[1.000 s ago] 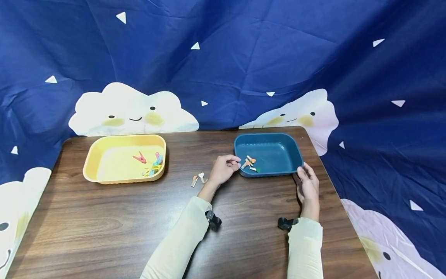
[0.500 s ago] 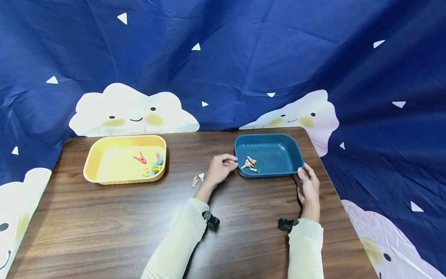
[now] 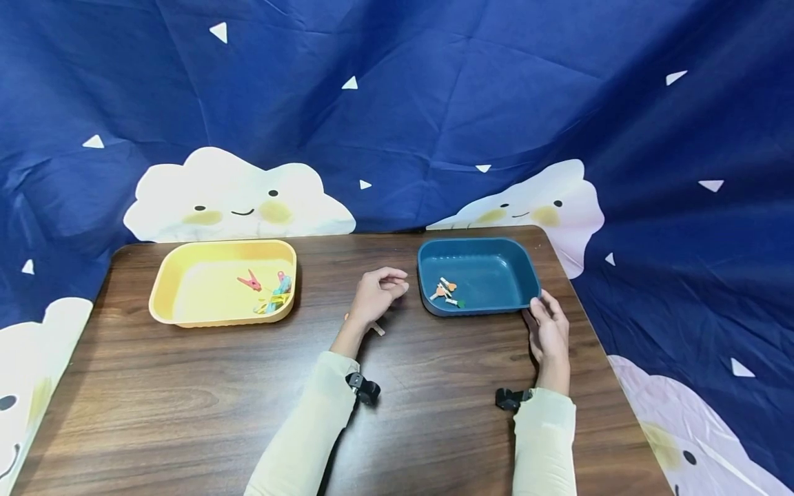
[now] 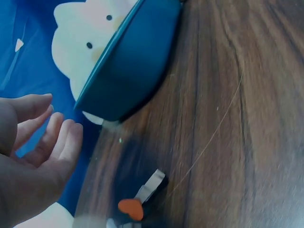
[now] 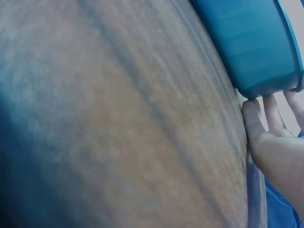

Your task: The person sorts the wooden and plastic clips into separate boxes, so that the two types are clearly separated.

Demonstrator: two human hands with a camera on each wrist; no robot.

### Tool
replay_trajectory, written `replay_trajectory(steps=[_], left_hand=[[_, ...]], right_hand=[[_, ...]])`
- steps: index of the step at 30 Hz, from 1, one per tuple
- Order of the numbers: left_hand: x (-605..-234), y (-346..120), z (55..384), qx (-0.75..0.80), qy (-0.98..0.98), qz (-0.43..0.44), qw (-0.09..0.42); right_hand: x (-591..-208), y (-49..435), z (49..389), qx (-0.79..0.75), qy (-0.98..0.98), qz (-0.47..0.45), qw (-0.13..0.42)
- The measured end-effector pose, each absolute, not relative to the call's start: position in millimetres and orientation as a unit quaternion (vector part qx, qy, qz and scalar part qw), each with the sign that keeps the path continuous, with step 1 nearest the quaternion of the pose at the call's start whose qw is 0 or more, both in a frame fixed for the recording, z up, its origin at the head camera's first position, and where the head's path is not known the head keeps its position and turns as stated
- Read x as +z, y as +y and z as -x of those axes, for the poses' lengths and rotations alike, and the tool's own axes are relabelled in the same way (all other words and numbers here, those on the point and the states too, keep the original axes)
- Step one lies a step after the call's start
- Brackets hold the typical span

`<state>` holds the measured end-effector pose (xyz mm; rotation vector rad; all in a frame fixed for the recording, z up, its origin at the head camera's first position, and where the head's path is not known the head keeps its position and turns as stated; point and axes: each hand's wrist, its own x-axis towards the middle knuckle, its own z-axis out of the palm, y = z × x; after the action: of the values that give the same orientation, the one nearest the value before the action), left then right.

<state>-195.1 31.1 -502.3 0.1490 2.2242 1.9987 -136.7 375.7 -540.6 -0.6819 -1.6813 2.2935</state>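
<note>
My left hand (image 3: pixel 374 296), fingers relaxed and holding nothing, hovers left of the blue bin (image 3: pixel 484 311). Below it on the table lie small wooden clothespins, mostly hidden by the hand and wrist in the head view. One clothespin with an orange heart (image 4: pixel 131 208) shows in the left wrist view, beside part of a pale one at the bottom edge. My right hand (image 3: pixel 551 329) touches the bin's near right corner with its fingertips; in the right wrist view its fingers (image 5: pixel 272 114) reach along the bin's wall. Several heart clothespins (image 3: pixel 445 290) lie in the bin's near left corner.
A yellow bin (image 3: pixel 163 293) at the back left holds several colored plastic clothespins (image 3: pixel 273 296), with a red one (image 3: pixel 251 280) apart from the pile. Both bins stand on the wooden table (image 3: pixel 186 393), before a blue cloth (image 3: pixel 397 124) printed with clouds.
My left hand has drawn away leftward from the blue bin's edge and now covers much of the clothespins on the table. My right hand has stayed at the bin's corner.
</note>
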Motion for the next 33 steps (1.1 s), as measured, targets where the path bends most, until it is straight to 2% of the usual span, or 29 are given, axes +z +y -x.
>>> replay_trajectory(steps=[20,33], left_hand=[[-497,-9,190,0.685,0.725,-0.019,0.069],[-511,-27,183,0.674,0.736,-0.012,0.068]], right_hand=[[-542,377,138,0.777,-0.573,0.236,0.109],[-543,378,137,0.778,-0.573,0.232,0.109]])
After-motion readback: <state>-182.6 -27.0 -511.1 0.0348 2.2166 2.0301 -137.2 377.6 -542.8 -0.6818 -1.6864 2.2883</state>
